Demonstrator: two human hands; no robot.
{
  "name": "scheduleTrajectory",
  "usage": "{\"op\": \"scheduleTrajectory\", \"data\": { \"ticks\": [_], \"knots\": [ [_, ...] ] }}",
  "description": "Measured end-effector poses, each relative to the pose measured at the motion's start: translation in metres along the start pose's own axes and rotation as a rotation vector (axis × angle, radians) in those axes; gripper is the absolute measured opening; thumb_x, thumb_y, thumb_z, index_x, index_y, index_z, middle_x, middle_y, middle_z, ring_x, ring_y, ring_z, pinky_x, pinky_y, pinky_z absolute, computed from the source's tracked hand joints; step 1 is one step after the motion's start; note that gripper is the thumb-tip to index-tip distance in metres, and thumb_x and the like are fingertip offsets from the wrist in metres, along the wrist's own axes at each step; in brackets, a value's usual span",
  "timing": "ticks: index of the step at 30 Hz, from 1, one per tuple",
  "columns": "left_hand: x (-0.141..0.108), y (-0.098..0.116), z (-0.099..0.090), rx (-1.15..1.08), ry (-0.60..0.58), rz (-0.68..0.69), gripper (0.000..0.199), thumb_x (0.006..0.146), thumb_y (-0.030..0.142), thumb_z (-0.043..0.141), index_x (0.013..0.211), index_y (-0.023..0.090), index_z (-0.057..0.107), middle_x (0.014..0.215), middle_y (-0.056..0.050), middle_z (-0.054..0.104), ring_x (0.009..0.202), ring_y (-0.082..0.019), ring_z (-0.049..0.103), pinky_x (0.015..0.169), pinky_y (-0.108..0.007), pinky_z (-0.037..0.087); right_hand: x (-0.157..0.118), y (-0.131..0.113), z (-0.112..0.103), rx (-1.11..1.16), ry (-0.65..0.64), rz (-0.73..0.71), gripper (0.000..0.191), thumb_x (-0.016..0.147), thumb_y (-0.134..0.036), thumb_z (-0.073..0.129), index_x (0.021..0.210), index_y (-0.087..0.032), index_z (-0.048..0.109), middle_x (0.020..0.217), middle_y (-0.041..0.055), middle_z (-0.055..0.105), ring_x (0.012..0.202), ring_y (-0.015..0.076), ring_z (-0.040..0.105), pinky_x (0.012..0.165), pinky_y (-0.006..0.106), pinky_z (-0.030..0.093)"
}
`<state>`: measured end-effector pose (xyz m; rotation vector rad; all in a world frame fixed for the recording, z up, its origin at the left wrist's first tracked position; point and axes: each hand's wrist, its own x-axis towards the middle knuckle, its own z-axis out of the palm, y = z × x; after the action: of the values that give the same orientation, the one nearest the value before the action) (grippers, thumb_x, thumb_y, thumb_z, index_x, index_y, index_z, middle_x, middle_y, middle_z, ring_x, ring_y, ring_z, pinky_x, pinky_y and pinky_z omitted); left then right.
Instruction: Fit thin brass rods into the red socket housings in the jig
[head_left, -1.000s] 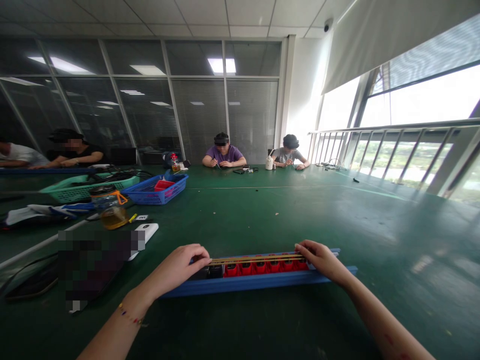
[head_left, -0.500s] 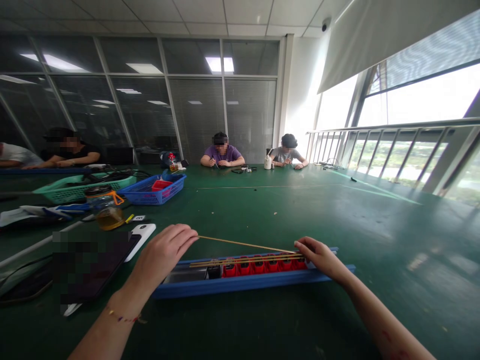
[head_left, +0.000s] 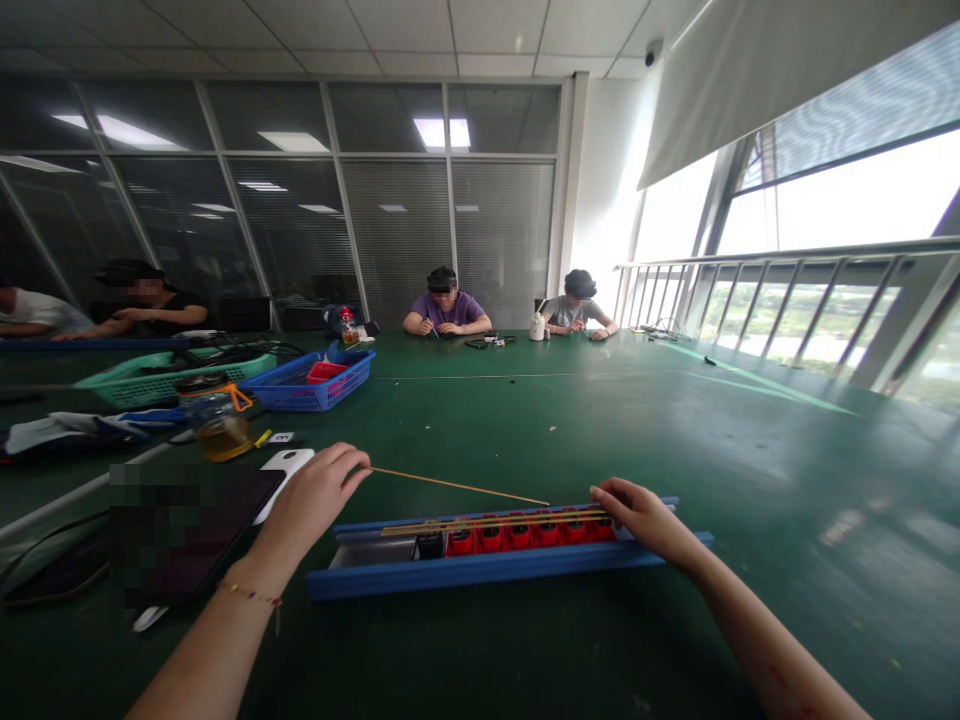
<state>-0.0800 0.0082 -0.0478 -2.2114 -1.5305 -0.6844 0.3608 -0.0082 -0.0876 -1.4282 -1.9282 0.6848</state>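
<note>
A thin wooden stick (head_left: 457,485) is pinched at its left end by my left hand (head_left: 322,495); its far end slants down to the right, over the back edge of a blue rail frame (head_left: 480,572). Inside the frame lie a row of red holders (head_left: 517,536), a black piece (head_left: 430,545) and a grey metal strip (head_left: 375,550). Several more sticks (head_left: 420,527) lie lengthwise on top of the holders. My right hand (head_left: 630,508) rests at the frame's right end, fingers closed by the sticks' right ends; what they grip is too small to make out.
Left on the green table (head_left: 600,430) are a dark tablet (head_left: 202,530), a white phone (head_left: 283,470), a jar (head_left: 221,420), a blue basket (head_left: 311,385) and a green basket (head_left: 157,375). Across it sit people (head_left: 448,310).
My left hand has moved left with the stick, whose right end has come away from my right hand. My right hand has stayed nearly in place.
</note>
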Motion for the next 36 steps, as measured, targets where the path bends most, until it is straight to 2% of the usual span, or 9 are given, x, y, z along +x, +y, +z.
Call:
{"op": "scheduleTrajectory", "data": {
  "ticks": [5,11,16,21,29,32,36],
  "knots": [
    [0.006,0.004,0.016,-0.064,-0.298,-0.039,0.014,0.08,0.03,0.046,0.077,0.023,0.058,0.081,0.0,0.058,0.069,-0.013,0.055,0.061,-0.023,0.037,-0.002,-0.001,-0.004,-0.107,0.027,0.01,0.037,0.081,-0.053,0.041,0.073,-0.02,0.054,0.061,-0.0021,0.054,0.056,0.0126,0.048,0.05,0.022,0.036],
    [0.027,0.019,0.036,-0.113,-0.449,-0.072,0.01,0.076,0.028,0.052,0.072,0.023,0.06,0.08,0.001,0.06,0.072,-0.014,0.056,0.06,-0.023,0.036,-0.005,0.004,-0.013,-0.142,-0.06,0.015,0.04,0.082,-0.054,0.04,0.069,-0.019,0.054,0.062,-0.0016,0.055,0.055,0.0119,0.046,0.049,0.022,0.034],
    [0.041,0.03,0.058,-0.18,-0.49,-0.074,0.01,0.075,0.028,0.052,0.072,0.024,0.061,0.082,0.0,0.062,0.074,-0.014,0.057,0.062,-0.023,0.038,-0.006,0.007,-0.017,-0.141,-0.107,-0.015,0.039,0.08,-0.053,0.044,0.07,-0.018,0.059,0.061,-0.002,0.053,0.057,0.0116,0.045,0.05,0.021,0.034],
    [0.038,0.036,0.077,-0.217,-0.527,-0.089,0.01,0.074,0.029,0.053,0.073,0.024,0.062,0.082,0.0,0.063,0.077,-0.016,0.057,0.065,-0.024,0.039,-0.006,0.01,-0.017,-0.109,-0.113,-0.008,0.041,0.078,-0.054,0.047,0.069,-0.017,0.061,0.059,-0.0025,0.05,0.056,0.0109,0.043,0.048,0.02,0.032],
    [0.031,0.033,0.082,-0.243,-0.554,-0.123,0.017,0.076,0.036,0.05,0.077,0.025,0.063,0.088,-0.001,0.063,0.081,-0.016,0.058,0.064,-0.024,0.041,-0.006,0.009,-0.021,-0.064,-0.099,0.01,0.041,0.076,-0.054,0.049,0.07,-0.016,0.064,0.06,-0.0021,0.053,0.058,0.0122,0.045,0.051,0.021,0.035],
    [0.031,0.033,0.083,-0.245,-0.555,-0.135,0.019,0.076,0.038,0.05,0.076,0.025,0.063,0.089,-0.001,0.063,0.081,-0.016,0.057,0.065,-0.024,0.041,-0.006,0.007,-0.027,-0.03,-0.027,0.034,0.042,0.077,-0.055,0.047,0.072,-0.017,0.062,0.063,-0.0011,0.055,0.061,0.0135,0.047,0.054,0.022,0.036],
    [0.031,0.034,0.084,-0.254,-0.559,-0.14,0.022,0.077,0.039,0.048,0.077,0.024,0.064,0.09,-0.002,0.063,0.081,-0.016,0.057,0.066,-0.024,0.041,-0.007,0.008,-0.039,0.066,0.189,0.048,0.043,0.079,-0.057,0.042,0.065,-0.018,0.053,0.058,-0.0017,0.05,0.058,0.0131,0.045,0.055,0.022,0.036]
  ]
}}
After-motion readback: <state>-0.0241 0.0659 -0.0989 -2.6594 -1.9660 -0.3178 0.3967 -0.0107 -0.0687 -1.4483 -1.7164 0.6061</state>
